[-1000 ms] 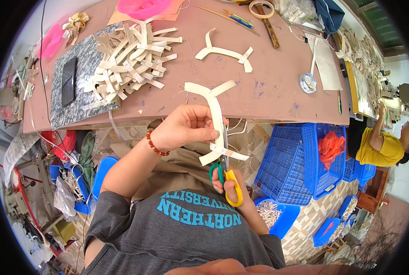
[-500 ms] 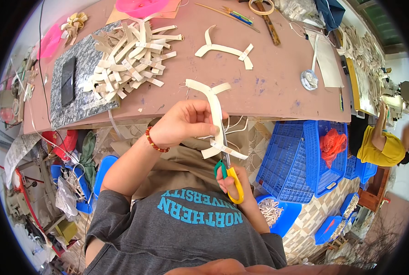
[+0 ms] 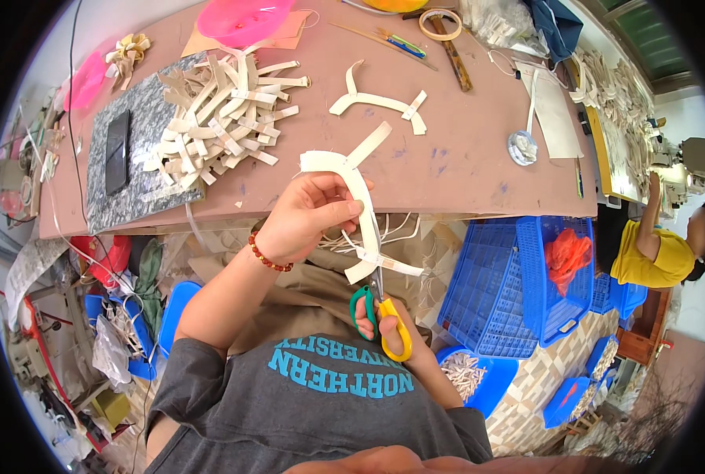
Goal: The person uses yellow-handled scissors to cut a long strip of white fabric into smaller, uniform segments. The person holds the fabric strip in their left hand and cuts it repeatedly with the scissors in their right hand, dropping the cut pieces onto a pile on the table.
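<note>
My left hand (image 3: 309, 217) pinches a cream-coloured forked fabric strap (image 3: 358, 193) between thumb and fingers, just past the table's near edge. The strap branches at both ends. In my right hand (image 3: 404, 312) are scissors (image 3: 397, 336) with one yellow and one green handle, the handles spread apart. Their blades point away from me and lie along the strap's right side, by its near fork, partly hidden by the strap. A similar forked strap (image 3: 380, 100) lies on the table beyond. To the left, a heap of such straps (image 3: 230, 118) rests partly on a speckled grey slab (image 3: 147, 99).
The brown table (image 3: 463, 182) holds a black phone (image 3: 118, 150), a pink bowl (image 3: 242, 22), a tape roll (image 3: 440, 24), a hammer (image 3: 456, 63) and a small round dish (image 3: 522, 148). Blue crates (image 3: 486, 292) stand on the right. A person in yellow (image 3: 652, 253) sits farther right.
The strap's far end has tilted, its fork turning to the left and right branch pointing farther away. The scissor handles have spread wider, and my right hand has shifted slightly left.
</note>
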Tool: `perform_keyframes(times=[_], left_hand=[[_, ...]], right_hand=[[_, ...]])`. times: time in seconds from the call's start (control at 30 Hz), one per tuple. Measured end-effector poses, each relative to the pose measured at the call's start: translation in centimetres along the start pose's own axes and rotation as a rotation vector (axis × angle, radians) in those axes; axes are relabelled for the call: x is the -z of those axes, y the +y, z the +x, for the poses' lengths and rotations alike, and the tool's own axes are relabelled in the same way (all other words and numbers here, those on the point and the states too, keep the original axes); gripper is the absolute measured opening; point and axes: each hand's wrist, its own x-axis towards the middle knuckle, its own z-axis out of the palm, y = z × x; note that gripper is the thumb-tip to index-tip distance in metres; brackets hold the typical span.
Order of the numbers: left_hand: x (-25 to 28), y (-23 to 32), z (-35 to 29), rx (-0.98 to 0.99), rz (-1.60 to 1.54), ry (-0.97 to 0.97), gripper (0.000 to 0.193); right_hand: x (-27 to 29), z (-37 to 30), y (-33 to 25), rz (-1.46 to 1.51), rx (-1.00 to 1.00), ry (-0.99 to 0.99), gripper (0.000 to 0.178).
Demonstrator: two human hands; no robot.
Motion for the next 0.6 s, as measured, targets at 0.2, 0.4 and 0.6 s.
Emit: perform_keyframes(times=[0.2,0.4,0.6], left_hand=[[0.2,0.1,-0.2,-0.006,0.037,-0.057,0.027],[-0.3,0.1,-0.6,0.112,0.095,-0.133,0.026],[-0.8,-0.3,-0.8,0.080,0.078,-0.123,0.026]], right_hand=[[0.0,0.1,0.5,0.008,0.032,-0.033,0.067],[-0.3,0.5,0.1,-0.004,0.091,-0.005,0.071],[-0.7,0.5,-0.4,-0.025,0.083,0.073,0.077]])
